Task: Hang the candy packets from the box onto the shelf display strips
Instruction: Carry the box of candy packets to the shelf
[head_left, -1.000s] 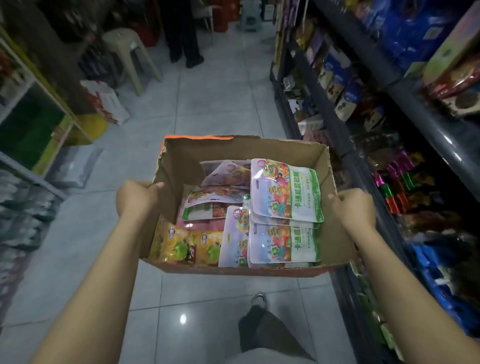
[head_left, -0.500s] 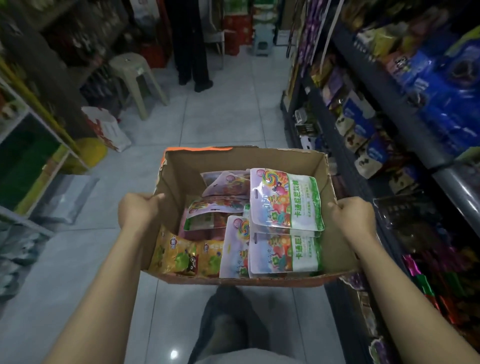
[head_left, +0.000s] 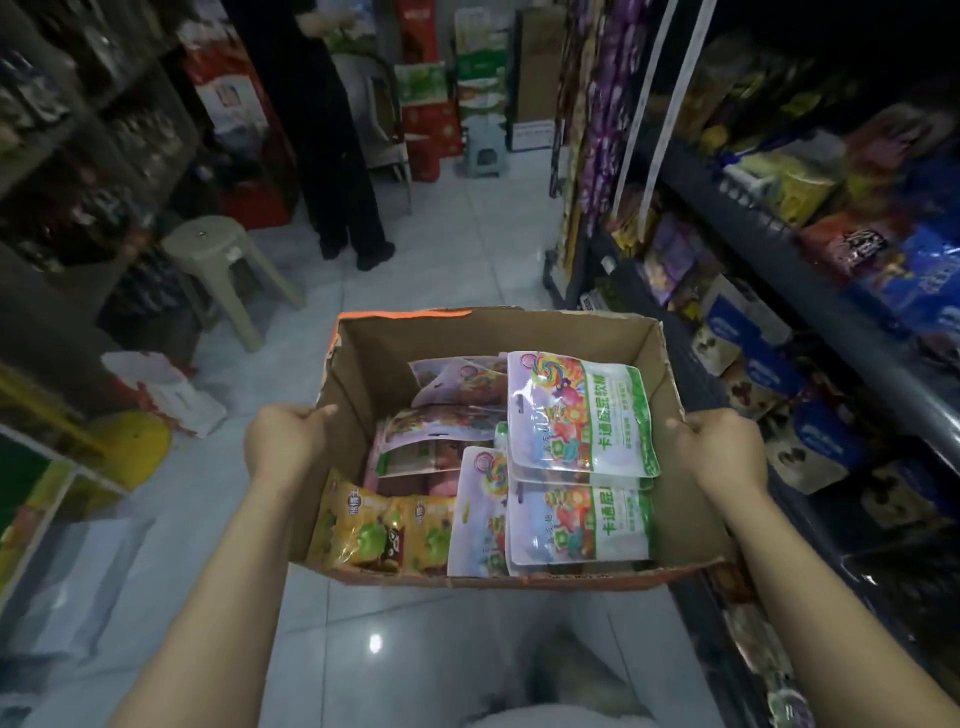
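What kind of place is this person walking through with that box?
Most likely a small grocery or snack shop. Shelves on the right are packed with packaged snacks, white display strips hang beside them, and stacked cartons stand at the end of the tiled aisle.

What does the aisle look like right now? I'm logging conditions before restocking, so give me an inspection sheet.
Surface: pale tiled floor, glossy.
Job's things: cardboard box carried, candy packets piled inside; white display strips hang bare on the right.
Clutter: plastic stool, yellow object on the floor.
Grippers: left hand and right hand grip the box's side walls.
Cables: nothing seen.
Surroundings: stocked shelves; a person ahead.
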